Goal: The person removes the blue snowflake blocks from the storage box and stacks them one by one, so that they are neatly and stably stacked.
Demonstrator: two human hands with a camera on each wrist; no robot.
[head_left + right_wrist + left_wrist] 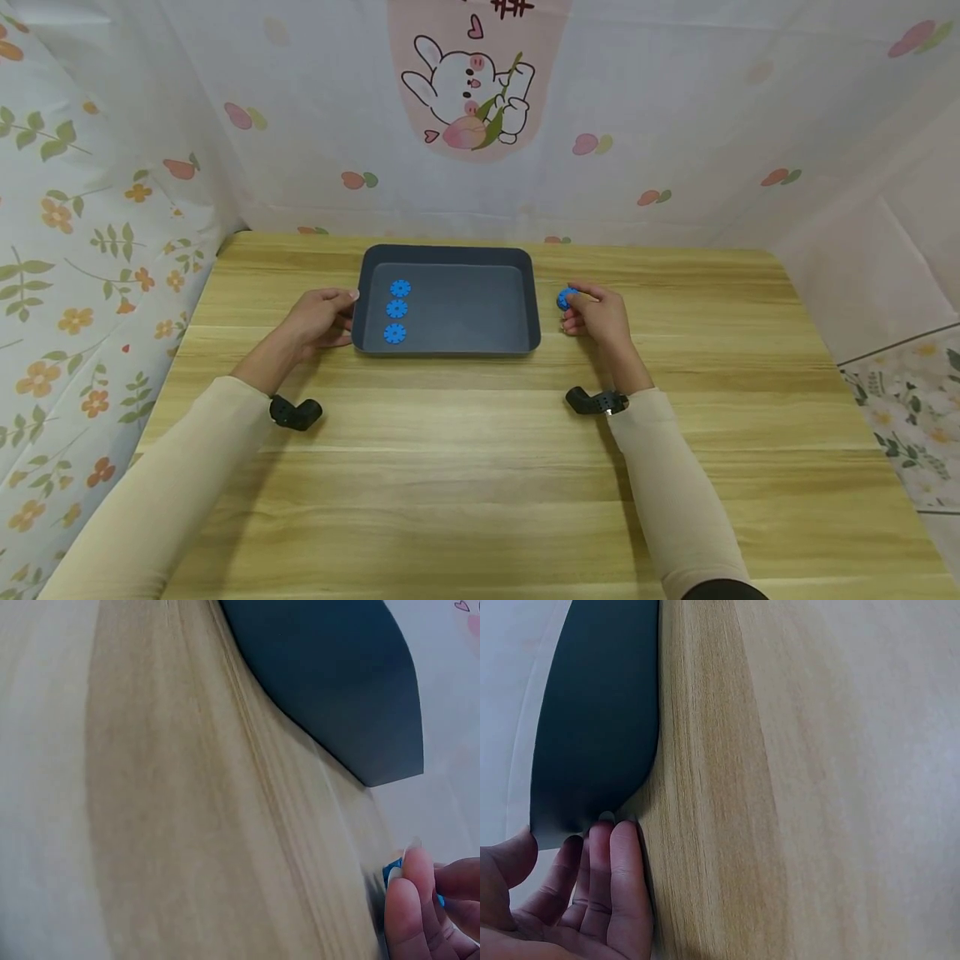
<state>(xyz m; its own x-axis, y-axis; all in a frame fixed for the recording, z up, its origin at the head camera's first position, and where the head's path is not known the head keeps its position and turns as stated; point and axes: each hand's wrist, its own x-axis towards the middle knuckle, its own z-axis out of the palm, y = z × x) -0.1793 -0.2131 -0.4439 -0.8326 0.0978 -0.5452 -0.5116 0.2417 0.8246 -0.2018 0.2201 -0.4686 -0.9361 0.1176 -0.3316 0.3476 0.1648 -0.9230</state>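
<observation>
The left hand [321,318] is gripping the left end of a dark grey rectangular tray [472,308]; three flat blue notched discs [392,308] are lying inside. The right hand [600,315] is pinching a blue notched piece [563,298] near the right end.

head: soft, even light | pale sheen on table [450,467] off tray's [480,308] near edge | faint shadows inside both sleeves [682,492] | wrists: dimmer, bluish, hazy glare, softened grain

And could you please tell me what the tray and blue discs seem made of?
The tray: perhaps coated metal or plastic, judging by its smooth, matte dark-grey surface. The blue discs: likely plastic, fairly matte, given their even colour and notched edges.
</observation>
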